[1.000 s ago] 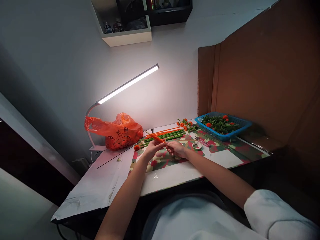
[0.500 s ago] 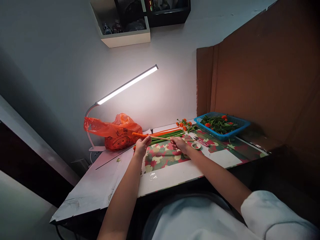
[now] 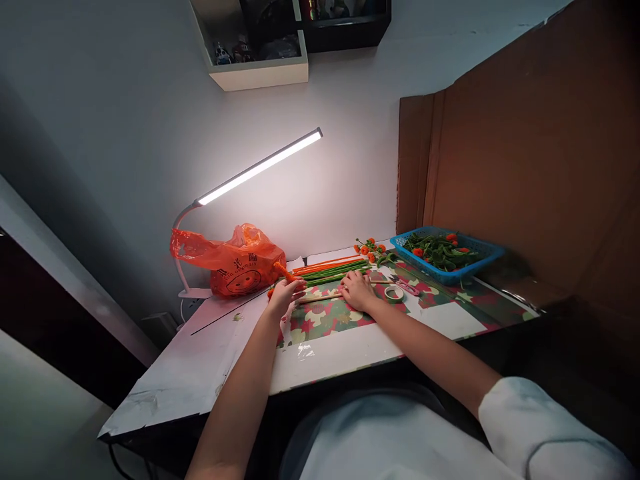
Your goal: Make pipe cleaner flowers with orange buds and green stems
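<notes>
While the left hand (image 3: 289, 295) pinches a seemingly wound orange coil (image 3: 283, 271) at its eleven o'clock, the right hand (image 3: 357, 291), at three, covers the stick (image 3: 320, 297), grip unclear, and straight strips (image 3: 320, 267) at two apparently remain.

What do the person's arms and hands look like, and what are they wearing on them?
The left hand and right hand wear no gloves; no watch shows. The right arm has a loose, pale sleeve with a curved seam. No left sleeve shows.
</notes>
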Demonstrator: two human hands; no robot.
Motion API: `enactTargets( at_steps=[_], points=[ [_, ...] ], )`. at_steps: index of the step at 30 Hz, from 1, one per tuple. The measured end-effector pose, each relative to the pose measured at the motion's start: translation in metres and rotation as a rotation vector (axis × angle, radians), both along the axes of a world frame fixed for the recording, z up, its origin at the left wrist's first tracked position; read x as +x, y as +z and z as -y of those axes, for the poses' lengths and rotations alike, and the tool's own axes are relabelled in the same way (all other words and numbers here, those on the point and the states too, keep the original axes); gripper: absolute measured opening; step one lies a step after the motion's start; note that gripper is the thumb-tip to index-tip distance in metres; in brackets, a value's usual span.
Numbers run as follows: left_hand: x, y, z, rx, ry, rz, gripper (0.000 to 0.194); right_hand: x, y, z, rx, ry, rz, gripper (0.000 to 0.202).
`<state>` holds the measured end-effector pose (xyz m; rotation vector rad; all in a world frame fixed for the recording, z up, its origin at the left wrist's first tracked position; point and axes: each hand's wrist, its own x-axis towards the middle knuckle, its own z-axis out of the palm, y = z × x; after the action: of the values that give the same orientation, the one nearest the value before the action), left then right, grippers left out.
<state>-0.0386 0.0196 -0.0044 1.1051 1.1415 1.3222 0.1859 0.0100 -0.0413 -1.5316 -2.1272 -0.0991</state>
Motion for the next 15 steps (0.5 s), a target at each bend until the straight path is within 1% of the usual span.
enactTargets(
  at_steps=[3, 4, 7, 11, 13, 15],
  points=[
    [0.008, -0.004, 0.001, 0.056, 0.026, 0.007, 0.037, -0.006, -0.002, -0.013, 0.037, 0.038, 0.019, 0.023],
    [0.012, -0.006, 0.001, 0.063, 0.017, 0.006, 0.036, -0.008, -0.001, -0.017, 0.052, 0.046, 0.013, 0.024],
    [0.021, -0.008, 0.003, -0.035, -0.074, 0.069, 0.026, -0.014, 0.000, -0.030, 0.025, 0.036, 0.005, 0.023],
    [0.028, -0.004, 0.008, -0.213, -0.230, 0.243, 0.024, -0.016, 0.002, -0.038, -0.055, -0.020, -0.020, 0.022],
    [0.028, -0.001, 0.009, -0.269, -0.262, 0.332, 0.022, -0.015, 0.003, -0.039, -0.089, -0.046, -0.045, 0.019],
    [0.028, 0.000, 0.009, -0.279, -0.260, 0.420, 0.020, -0.013, 0.004, -0.038, -0.116, -0.061, -0.071, 0.016]
  ],
)
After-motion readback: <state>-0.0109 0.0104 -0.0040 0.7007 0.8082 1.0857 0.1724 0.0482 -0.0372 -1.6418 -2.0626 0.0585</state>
